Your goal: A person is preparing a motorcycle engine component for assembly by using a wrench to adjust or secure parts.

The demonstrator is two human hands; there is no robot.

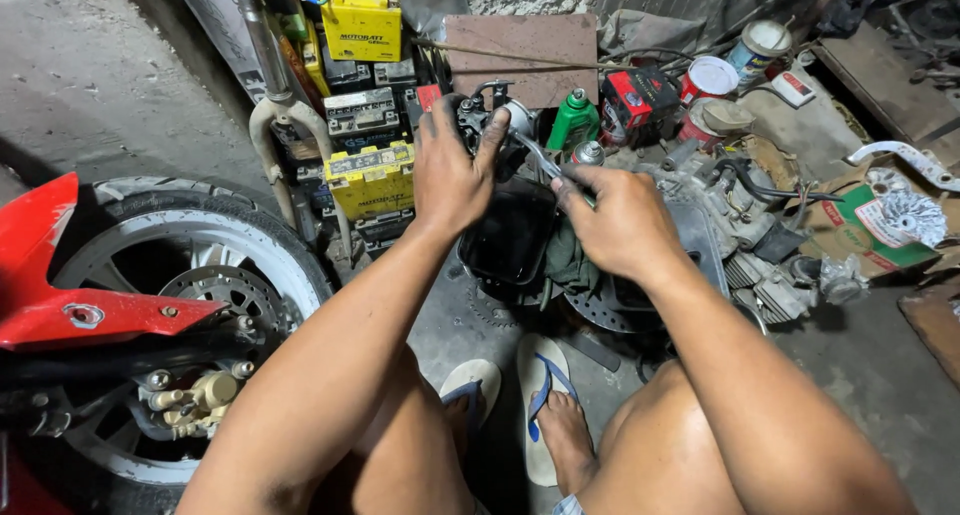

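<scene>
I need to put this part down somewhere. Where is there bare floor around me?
Bare concrete lies at top left, between the wheel and the wall, and at lower right, below the engine. Ahead it is crowded: batteries, a green bottle, cans and a dark tray beneath the left hand and right hand.

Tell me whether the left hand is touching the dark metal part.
Touching. The head view shows the left hand wrapped around the dark metal part, fingers lying on its surface, while the right hand holds a wrench to it.
</scene>
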